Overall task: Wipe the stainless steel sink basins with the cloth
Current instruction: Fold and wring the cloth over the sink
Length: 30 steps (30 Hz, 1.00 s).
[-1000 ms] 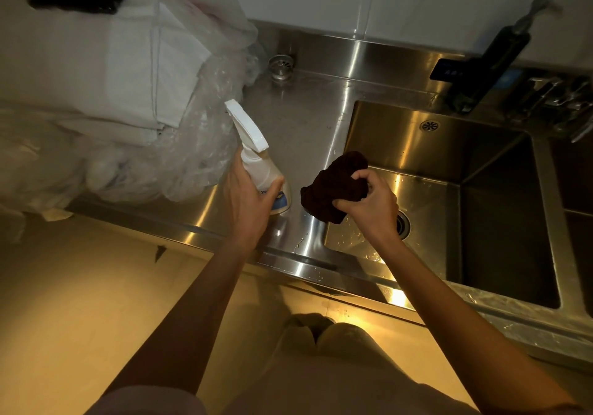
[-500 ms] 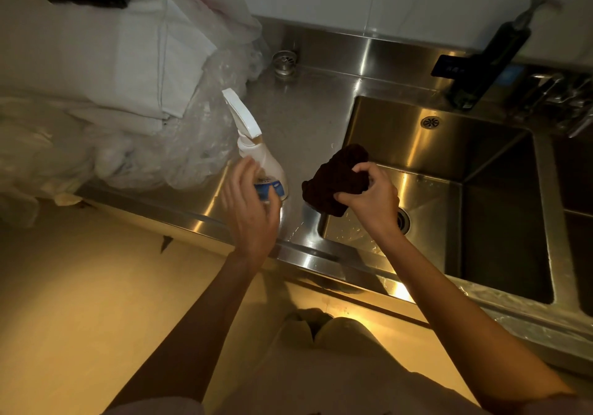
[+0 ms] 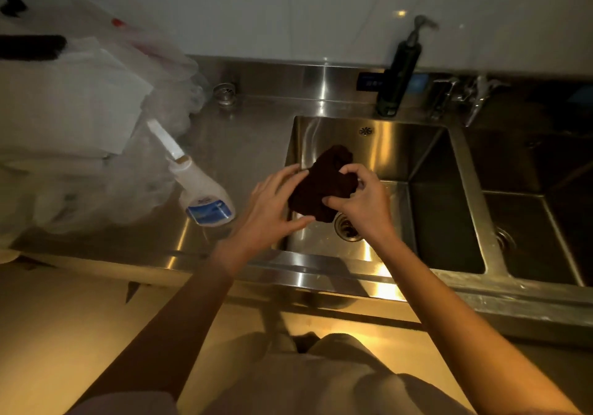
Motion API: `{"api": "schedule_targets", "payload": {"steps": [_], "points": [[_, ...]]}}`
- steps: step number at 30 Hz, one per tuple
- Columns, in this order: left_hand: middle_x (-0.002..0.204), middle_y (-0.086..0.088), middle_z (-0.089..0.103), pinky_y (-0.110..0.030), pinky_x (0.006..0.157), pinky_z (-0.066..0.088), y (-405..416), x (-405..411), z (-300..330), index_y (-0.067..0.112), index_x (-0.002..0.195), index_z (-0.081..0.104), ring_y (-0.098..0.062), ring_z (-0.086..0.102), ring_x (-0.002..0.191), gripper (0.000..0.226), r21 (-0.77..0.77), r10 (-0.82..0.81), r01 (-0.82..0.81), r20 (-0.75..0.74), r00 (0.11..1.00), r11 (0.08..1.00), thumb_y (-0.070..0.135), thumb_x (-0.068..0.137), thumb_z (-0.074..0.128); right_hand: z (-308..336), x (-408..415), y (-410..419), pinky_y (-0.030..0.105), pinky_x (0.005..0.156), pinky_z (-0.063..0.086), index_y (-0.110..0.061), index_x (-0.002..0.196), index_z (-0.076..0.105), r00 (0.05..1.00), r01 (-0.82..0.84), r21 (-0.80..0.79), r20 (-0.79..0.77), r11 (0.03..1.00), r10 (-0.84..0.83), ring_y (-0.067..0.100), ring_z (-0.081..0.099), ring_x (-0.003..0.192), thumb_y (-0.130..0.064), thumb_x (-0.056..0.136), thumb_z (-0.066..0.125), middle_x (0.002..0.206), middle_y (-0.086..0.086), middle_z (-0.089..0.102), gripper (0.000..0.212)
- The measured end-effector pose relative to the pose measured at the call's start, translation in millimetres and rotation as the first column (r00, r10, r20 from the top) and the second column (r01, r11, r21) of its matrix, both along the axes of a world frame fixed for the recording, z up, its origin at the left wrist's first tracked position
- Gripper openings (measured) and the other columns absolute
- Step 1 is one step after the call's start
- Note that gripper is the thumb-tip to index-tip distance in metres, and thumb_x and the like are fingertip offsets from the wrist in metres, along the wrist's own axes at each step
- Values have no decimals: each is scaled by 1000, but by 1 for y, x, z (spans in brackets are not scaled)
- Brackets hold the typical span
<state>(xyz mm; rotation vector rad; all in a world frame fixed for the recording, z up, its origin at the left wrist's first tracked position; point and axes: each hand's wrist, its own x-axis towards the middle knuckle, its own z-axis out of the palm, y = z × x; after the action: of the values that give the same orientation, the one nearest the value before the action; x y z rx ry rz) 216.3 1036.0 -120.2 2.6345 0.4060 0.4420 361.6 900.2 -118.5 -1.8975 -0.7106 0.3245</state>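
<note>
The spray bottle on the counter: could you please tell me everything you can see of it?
The spray bottle is white plastic with a long white trigger head pointing up and left, and a blue label near its base. It stands on the steel counter, left of the sink basin, leaning in this wide-angle view. Crumpled clear plastic bags lie right behind it. Neither hand touches it; the left hand is beside it, at the dark cloth.

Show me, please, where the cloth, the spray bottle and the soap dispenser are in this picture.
cloth (image 3: 321,183), head view, middle of the dark bunched fabric.
spray bottle (image 3: 205,195), head view, white body above the blue label.
soap dispenser (image 3: 399,71), head view, dark bottle body.
</note>
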Motion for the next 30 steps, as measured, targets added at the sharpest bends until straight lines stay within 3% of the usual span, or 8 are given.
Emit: {"api": "schedule_targets", "payload": {"steps": [4,10,14,20,24,28,30], "points": [[155,-2,27,-40,112,29,-21,38,10,22,151,26,-18,33,138,97,53,-169,170,-23,985,984,48,73,77,15,22,-31,30,78,56,-38,98,55,994,103,32,-29,994,-102,14,62,98,-19,59,85,108,-2,63,53],[149,-6,36,-44,108,41,-51,86,23,13,148,33,-22,41,133,89,48,-258,254,86,962,966,35,75,79,36,43,-70,41,83,58,-36,102,57,975,215,59,-63,975,-212,9,66,92,-21,59,85,97,-10,66,53],[141,-2,43,-35,105,43,-61,99,22,15,145,38,-16,45,127,79,-90,-296,310,144,944,946,28,78,78,41,50,-85,43,84,58,-39,105,56,970,236,71,-79,969,-231,13,67,97,-21,61,85,102,-6,67,55],[127,-3,52,-15,96,40,-64,105,23,13,138,48,-10,50,116,65,-208,-296,333,191,936,920,21,80,75,42,45,-90,42,87,57,-43,111,55,971,230,87,-93,969,-222,9,62,100,-24,66,82,96,-21,60,56],[119,-5,57,-18,89,44,-58,103,26,11,132,53,-12,54,107,53,-223,-272,311,188,944,924,18,83,72,41,36,-85,41,92,55,-35,125,47,965,224,137,-170,965,-200,14,60,111,-21,71,80,107,-17,58,65],[117,-6,61,-8,86,41,-48,98,27,9,129,57,-8,54,104,45,-251,-218,260,183,959,933,17,86,69,38,32,-81,35,92,56,-29,132,41,939,182,195,-324,964,-112,18,57,118,-26,77,78,127,-2,54,67],[114,-5,63,-13,86,45,-43,96,28,10,127,59,-10,57,102,41,-288,-172,218,177,969,932,18,87,68,34,31,-81,35,96,53,-28,137,38,926,140,189,-371,972,-62,19,53,123,-29,76,78,135,1,51,73]]}}
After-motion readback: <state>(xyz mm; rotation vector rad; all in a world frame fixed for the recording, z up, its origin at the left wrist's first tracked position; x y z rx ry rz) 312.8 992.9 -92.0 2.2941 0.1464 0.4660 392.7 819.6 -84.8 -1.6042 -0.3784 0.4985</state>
